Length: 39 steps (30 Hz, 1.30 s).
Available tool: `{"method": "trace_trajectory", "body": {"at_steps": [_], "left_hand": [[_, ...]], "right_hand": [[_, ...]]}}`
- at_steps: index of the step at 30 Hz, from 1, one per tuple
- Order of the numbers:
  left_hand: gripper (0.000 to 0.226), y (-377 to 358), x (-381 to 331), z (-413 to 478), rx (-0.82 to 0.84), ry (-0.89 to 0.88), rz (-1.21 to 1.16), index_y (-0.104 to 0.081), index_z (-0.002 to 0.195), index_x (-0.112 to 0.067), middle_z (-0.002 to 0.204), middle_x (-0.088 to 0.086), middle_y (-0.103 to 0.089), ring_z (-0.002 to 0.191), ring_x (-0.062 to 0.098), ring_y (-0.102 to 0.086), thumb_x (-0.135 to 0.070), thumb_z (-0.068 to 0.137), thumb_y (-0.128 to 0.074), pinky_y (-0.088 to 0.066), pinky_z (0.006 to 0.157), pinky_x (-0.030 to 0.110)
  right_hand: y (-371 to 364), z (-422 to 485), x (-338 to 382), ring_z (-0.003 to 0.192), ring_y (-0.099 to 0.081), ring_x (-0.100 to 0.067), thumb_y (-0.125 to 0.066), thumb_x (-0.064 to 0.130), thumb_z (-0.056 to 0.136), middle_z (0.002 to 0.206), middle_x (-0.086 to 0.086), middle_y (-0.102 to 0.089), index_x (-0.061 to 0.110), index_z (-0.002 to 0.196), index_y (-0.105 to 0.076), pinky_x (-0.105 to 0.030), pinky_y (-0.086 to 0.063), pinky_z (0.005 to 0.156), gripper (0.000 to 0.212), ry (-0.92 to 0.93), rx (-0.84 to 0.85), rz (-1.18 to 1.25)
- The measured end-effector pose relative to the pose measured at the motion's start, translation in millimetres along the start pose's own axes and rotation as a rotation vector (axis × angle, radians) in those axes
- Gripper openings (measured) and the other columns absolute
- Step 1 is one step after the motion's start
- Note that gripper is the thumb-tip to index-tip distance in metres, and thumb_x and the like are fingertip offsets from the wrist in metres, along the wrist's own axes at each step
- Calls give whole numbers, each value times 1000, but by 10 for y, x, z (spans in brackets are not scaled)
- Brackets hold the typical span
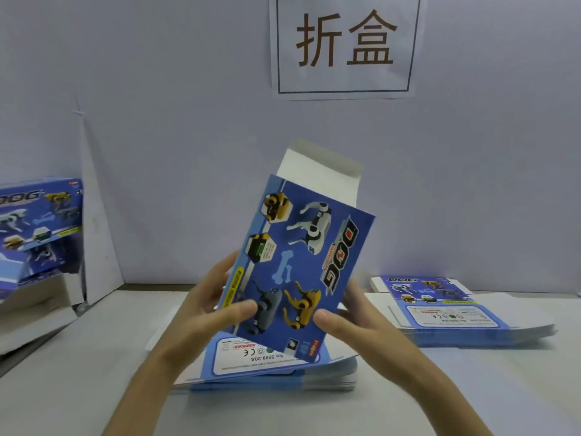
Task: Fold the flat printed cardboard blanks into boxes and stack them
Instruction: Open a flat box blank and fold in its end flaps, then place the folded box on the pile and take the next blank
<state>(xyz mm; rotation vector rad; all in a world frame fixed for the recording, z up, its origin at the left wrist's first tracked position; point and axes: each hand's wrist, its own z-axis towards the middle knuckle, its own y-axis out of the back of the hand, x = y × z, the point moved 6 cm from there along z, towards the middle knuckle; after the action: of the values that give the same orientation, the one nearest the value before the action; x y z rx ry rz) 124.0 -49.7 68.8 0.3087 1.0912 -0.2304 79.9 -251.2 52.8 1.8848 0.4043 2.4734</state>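
Over at the far left, finished boxes (37, 228) sit piled against the wall, which I take to be where this one should end up. Next along, the left hand (213, 297) grips the lower left edge of the printed blank (301, 262), thumb on the picture side and fingers curled behind. The blank is held up off the table (78, 372), tilted to the right, above the near stack of flat blanks (283, 369). Its white top flap (323, 174) stands open, not yet tucked. The right hand (342, 316) pinches the lower right corner in the same way, thumb in front. From this angle I cannot tell whether the sleeve is squared open or flat.

The step in hand looks like shaping the sleeve and closing its ends. To do it well, press the two side edges gently toward each other so the creases pop square. Then fold the small side tabs in before the main flap. Keep the thumbs off the crease lines, since thin card dents easily. Further right, a second stack of flat blanks (456, 313) lies on the table, well apart from the hands.
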Motion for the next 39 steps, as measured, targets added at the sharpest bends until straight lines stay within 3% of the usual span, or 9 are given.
{"method": "trace_trajectory", "body": {"at_steps": [4, 9, 15, 19, 24, 26, 29, 32, 39], "left_hand": [[67, 284, 38, -10, -49, 71, -55, -57, 124, -44, 116, -9, -68, 105, 13, -66, -42, 59, -76, -56, 71, 22], [53, 912, 177, -196, -231, 311, -114, -65, 111, -24, 102, 4, -74, 87, 18, -72, -37, 62, -80, -57, 62, 28], [28, 2110, -292, -231, -794, 137, -499, -63, 68, -11, 88, 15, -64, 85, 28, -67, -35, 79, -73, -53, 85, 48], [63, 2481, -758, -37, -1050, -263, -556, -35, 144, -22, 150, 3, -32, 132, 19, -37, -41, 90, -61, -37, 107, 42], [44, 1437, -299, 405, -460, 89, 167, -54, 126, -4, 108, 4, -60, 89, 16, -56, -19, 85, -62, -44, 71, 17], [47, 747, 194, 356, -41, 275, 409, -54, 133, -12, 124, 2, -62, 99, 7, -59, -19, 88, -66, -44, 82, 10], [71, -33, 897, 100, 468, 392, 853, -36, 144, -33, 154, -6, -30, 139, 15, -28, -41, 82, -71, -26, 113, 40], [79, -268, 1036, 2, 525, 368, 1068, -23, 149, -38, 160, -6, -6, 147, 19, 1, -51, 83, -65, 2, 116, 50], [63, -363, 1096, -141, 422, 157, 1248, -13, 153, -28, 161, -4, 4, 147, 13, 5, -48, 99, -39, 6, 118, 37]], "right_hand": [[-220, 39, -226, 124, -43, 9, -63, 62, 77, 144, 21, -40, 52, 137, -29, -12, -44, 95, 70, -121, 86, -313], [-554, 73, -793, 148, 11, -15, -48, 60, 90, 160, 7, 13, 38, 152, 2, -41, 4, 118, 82, -284, 353, -1141], [-579, 128, -880, 148, 11, -16, -41, 62, 93, 160, 8, 17, 42, 147, 17, -42, 0, 119, 81, -336, 354, -1288], [-616, 151, -888, 148, 10, -17, -41, 59, 94, 160, 6, 15, 40, 148, 17, -42, -1, 119, 82, -328, 387, -1340], [-583, 179, -859, 149, 7, -14, -40, 53, 97, 160, 8, 16, 36, 150, 12, -39, -3, 119, 76, -267, 369, -1274], [-547, 193, -806, 149, -1, -12, -39, 41, 101, 161, 8, 11, 31, 153, 4, -32, -10, 119, 68, -248, 338, -1235], [-520, 216, -658, 140, -32, -12, -35, 28, 103, 160, 13, -10, 30, 151, -13, -21, -30, 109, 53, -239, 311, -1220], [-520, 190, -573, 138, -36, -13, -36, 29, 104, 159, 12, -15, 31, 151, -17, -25, -32, 109, 51, -257, 360, -1240], [-450, 124, -556, 130, -45, -21, -41, 29, 102, 151, 4, -39, 25, 143, -40, -30, -39, 105, 42, -187, 305, -1251]]}}
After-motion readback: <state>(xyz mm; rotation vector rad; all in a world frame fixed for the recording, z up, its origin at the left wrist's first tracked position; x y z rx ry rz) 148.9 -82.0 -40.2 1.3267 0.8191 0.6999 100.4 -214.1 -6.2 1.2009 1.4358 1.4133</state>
